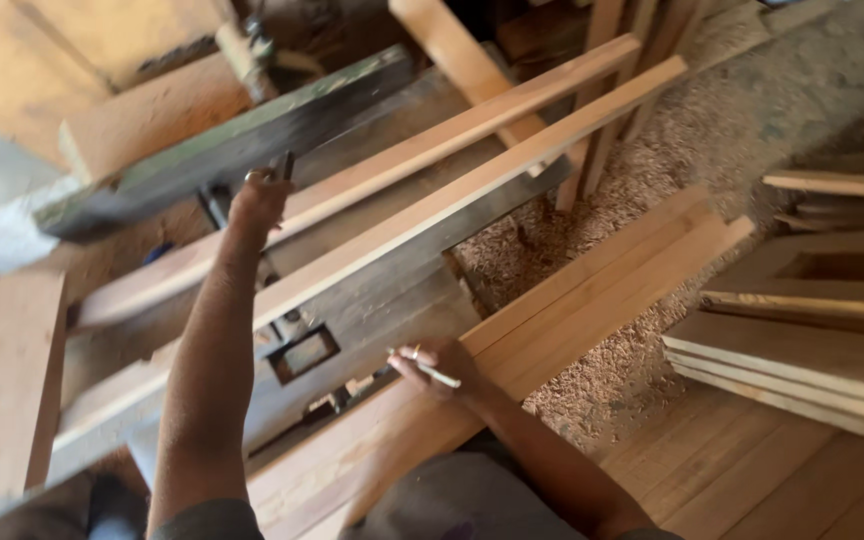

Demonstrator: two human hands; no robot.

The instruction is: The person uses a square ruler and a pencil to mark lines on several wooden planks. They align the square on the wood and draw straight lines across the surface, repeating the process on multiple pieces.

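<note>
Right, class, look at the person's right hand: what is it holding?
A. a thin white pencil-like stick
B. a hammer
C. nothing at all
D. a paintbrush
A: the right hand rests on a long plank and grips a thin white pencil-like stick between its fingers, while the left hand reaches out to the machine.

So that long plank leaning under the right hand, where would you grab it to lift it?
Probably by its long edges near the lower end, close to where the right hand rests on it holding a pencil. The plank is long, flat and slanted, so come from above and wrap fingers over both sides. The left hand is busy up at the machine.
</note>
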